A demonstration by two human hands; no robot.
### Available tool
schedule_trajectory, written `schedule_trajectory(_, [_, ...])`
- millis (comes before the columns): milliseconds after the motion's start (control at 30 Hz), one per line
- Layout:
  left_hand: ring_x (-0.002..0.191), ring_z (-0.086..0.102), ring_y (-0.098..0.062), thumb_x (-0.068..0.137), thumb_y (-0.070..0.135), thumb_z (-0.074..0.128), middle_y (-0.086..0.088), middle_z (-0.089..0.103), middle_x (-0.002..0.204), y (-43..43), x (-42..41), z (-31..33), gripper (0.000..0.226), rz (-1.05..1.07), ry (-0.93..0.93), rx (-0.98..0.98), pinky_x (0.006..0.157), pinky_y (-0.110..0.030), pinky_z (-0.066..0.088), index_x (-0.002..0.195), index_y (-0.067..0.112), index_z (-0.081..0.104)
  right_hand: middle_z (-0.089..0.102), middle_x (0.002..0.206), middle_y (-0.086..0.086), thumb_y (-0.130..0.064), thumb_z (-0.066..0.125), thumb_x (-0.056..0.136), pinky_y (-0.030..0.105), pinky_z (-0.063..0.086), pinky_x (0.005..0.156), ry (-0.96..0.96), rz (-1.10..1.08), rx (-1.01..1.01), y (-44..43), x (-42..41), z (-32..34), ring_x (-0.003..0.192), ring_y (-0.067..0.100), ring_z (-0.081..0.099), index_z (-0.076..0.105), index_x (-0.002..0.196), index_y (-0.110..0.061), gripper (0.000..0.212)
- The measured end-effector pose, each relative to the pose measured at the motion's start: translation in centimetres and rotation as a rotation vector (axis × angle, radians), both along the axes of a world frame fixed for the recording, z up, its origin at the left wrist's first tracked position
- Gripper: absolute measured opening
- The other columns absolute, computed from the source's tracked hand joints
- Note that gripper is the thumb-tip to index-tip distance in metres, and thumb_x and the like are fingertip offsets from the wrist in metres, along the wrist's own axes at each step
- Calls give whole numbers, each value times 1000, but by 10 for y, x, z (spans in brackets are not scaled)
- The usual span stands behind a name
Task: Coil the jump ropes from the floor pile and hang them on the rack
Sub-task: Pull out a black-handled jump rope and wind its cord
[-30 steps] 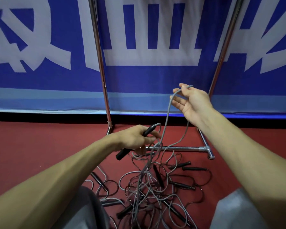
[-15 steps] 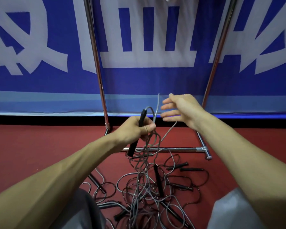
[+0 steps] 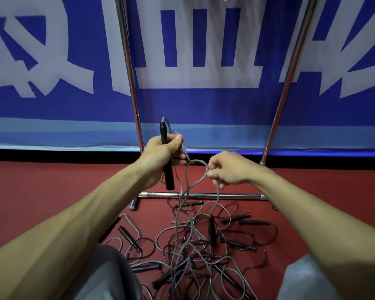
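Left hand (image 3: 160,156): fist around the black handle (image 3: 166,156), held upright with some grey loops.
Right hand (image 3: 230,169): pinches the grey rope (image 3: 195,182) near the left hand.
Rope: hangs down into the pile (image 3: 193,245) on the floor, before the rack (image 3: 204,195).
Risk: the rope may snag in the pile and drag others up.

The floor (image 3: 41,191) was red. A lot of ropes (image 3: 188,254) lay on it in one big messy pile. They were thin and grey, with black handles (image 3: 129,237). Some handles stuck out at the sides of the pile. The rack (image 3: 276,118) stood on the floor just behind the ropes, and its silver bar (image 3: 204,195) ran low across the floor.
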State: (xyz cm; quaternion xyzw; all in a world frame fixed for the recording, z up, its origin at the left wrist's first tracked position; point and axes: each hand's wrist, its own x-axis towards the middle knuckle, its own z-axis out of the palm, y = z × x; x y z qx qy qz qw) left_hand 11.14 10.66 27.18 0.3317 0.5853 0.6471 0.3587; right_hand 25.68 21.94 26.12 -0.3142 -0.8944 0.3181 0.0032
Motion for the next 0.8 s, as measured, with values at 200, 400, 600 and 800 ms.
schedule_trajectory(200, [78, 72, -20, 100, 19, 50, -3, 52, 65, -4, -6, 18, 18, 38, -300, 211, 67, -35, 61, 87, 7, 52, 75, 79, 8, -11, 57, 90, 34, 60, 72, -533, 28, 180, 5, 16, -13, 70, 20, 73, 70, 87, -5, 14])
schedule_trajectory(400, [78, 73, -25, 100, 11, 49, -9, 54, 76, -1, 10, 11, 17, 1, -368, 163, 66, -38, 61, 84, 6, 50, 70, 112, 0, -16, 66, 88, 31, 50, 95, -348, 79, 197, 9, 6, -9, 105, 19, 65, 69, 110, -17, 22])
schedule_trajectory(600, [80, 73, -27, 100, 5, 46, -11, 54, 82, 5, 15, 16, 15, -24, -478, 248, 72, -40, 61, 86, 5, 49, 53, 137, 1, 6, 64, 84, 32, 40, 108, -11, 253, -238, -19, -8, -1, 127, 16, 49, 49, 136, -12, 56])
schedule_trajectory(800, [87, 73, -27, 101, 9, 48, -11, 58, 84, 0, -6, 23, 12, 73, -550, 368, 78, -41, 60, 89, 5, 50, 58, 98, 9, 2, 61, 89, 35, 51, 73, 101, 212, -288, -20, -11, -6, 84, 17, 57, 50, 92, -21, 26])
